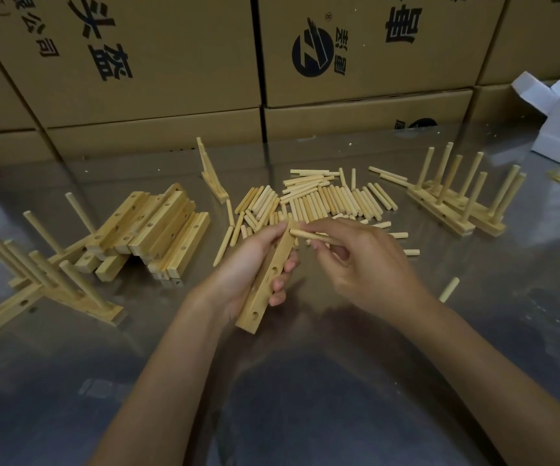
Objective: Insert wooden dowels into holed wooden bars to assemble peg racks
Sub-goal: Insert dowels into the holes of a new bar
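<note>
Dowel [309,235] and bar [273,274] gripped in hands

Loose dowels [325,200] mid-table [305,381], holed bars [157,230] left, pegged racks [457,203] right, cartons [171,62] behind.

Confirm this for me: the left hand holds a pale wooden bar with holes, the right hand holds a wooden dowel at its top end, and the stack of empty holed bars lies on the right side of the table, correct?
Not quite. The head view shows the stack of empty holed bars on the left side of the shiny metal table, not the right. The rest stands: the left hand holds the pale wooden bar with holes, and the right hand holds a wooden dowel at its top end.
</note>
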Tool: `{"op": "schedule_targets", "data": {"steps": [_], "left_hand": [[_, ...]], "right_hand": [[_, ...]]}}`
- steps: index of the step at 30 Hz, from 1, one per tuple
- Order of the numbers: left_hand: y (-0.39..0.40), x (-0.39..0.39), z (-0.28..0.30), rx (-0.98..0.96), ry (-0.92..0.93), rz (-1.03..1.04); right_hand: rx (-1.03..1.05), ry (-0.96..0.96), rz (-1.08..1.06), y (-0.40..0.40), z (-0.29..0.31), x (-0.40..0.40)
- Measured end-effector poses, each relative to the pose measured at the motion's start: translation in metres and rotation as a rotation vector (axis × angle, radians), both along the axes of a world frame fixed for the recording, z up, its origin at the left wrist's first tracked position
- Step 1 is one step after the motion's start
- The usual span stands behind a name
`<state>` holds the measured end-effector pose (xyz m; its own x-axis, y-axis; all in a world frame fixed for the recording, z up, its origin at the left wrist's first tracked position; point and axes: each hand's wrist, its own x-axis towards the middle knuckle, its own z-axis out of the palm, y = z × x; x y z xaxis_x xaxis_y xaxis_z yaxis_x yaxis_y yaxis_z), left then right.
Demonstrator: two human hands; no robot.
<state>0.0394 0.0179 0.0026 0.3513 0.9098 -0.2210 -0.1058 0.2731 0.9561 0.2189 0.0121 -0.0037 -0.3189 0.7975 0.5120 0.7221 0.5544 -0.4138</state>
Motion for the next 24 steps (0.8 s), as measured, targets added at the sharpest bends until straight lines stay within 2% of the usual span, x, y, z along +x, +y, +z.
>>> {"op": "schedule_targets", "data": {"steps": [9,14,18,21,24], "left_hand": [[0.0,0.009,-0.005,0.155,0.305,0.1],[0.0,0.015,-0.007,0.178,0.349,0.137],[-0.001,0.02,-0.008,0.167,0.381,0.163],[-0.003,0.025,-0.007,0.183,0.365,0.185],[-0.004,0.028,-0.003,0.176,0.281,0.176]], "right_hand": [[0.161,-0.197,-0.101,-0.009,0.007,-0.001],[0.124,-0.088,-0.143,-0.007,0.0,-0.004],[0.045,0.116,-0.179,-0.003,-0.008,-0.007],[-0.035,0.248,-0.163,-0.002,-0.007,-0.006],[-0.077,0.288,-0.156,0.004,-0.001,0.0]]}}
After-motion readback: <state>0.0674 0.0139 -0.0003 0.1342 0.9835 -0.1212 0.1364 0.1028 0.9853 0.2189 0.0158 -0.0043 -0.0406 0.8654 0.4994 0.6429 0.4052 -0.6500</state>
